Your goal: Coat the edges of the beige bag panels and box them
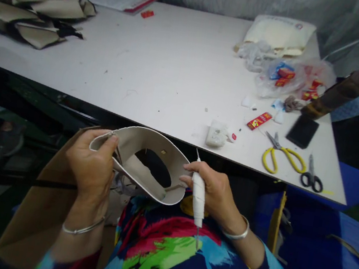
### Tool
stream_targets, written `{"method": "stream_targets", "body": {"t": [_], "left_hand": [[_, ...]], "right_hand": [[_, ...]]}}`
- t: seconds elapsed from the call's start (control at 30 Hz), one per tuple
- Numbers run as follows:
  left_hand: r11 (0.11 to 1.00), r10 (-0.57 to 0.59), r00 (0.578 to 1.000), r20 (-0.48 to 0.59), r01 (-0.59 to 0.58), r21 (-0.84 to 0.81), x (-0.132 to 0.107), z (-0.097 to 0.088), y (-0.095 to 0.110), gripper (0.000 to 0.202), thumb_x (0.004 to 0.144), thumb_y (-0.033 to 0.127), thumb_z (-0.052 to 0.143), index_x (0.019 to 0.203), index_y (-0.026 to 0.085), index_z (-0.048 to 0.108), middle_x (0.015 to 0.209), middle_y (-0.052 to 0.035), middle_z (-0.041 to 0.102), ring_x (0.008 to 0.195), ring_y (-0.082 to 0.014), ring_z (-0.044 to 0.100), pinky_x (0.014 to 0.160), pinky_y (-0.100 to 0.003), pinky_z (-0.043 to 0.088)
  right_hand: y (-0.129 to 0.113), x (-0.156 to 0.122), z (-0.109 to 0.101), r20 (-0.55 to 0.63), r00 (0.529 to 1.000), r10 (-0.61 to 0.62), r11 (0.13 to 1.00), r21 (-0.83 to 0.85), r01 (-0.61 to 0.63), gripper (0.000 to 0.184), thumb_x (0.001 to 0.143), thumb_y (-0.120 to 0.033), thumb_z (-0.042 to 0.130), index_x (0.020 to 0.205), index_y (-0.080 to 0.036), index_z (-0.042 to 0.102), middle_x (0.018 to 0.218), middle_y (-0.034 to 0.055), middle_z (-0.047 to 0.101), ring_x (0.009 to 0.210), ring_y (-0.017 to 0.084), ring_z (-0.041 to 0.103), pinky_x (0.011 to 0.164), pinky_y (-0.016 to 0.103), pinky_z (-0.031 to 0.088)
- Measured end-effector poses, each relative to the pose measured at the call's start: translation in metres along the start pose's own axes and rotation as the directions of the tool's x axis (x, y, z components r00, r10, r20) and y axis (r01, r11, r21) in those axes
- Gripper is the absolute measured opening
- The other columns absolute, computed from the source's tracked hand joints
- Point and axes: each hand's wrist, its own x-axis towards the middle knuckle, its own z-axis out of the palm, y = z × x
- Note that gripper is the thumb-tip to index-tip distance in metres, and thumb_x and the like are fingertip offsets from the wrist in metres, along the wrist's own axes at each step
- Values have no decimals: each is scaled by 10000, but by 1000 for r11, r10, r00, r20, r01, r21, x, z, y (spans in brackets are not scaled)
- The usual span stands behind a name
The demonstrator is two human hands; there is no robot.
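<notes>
My left hand [94, 159] pinches one end of a stiff beige piece [142, 137], curved into a loop with an open middle, between thumb and fingers. A small gold-coloured fitting [163, 152] shows on its inner wall. My right hand [218, 191] is closed around a white-wrapped awl [198, 197]; a thin metal tip points up from it, and another thin metal end sticks out below. Fingertips of this same hand touch the right rim of the beige piece. Both hands are above my lap, in front of the table edge.
The white table [164, 58] carries yellow-handled scissors [276, 151], black-handled scissors [312, 175], a phone [302, 131], a dark upright cylinder [348, 91] and plastic bags with small red packets [283, 76]. Beige pieces [39, 5] are heaped at far left. A cardboard box [40, 203] stands below left.
</notes>
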Motion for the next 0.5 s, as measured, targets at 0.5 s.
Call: {"method": "stream_targets", "body": {"t": [0.5], "left_hand": [[995,-46,994,-103,55,78,-12,-33,-4,267,728,280,842,980,191,837,851,-16,794,706,-207,712,598,-270,526]], "right_hand": [[-17,2,7,-63,994,93,986,-133,-100,337,942,-500,781,970,-246,561,714,-41,627,592,128,558,562,246,397]]}}
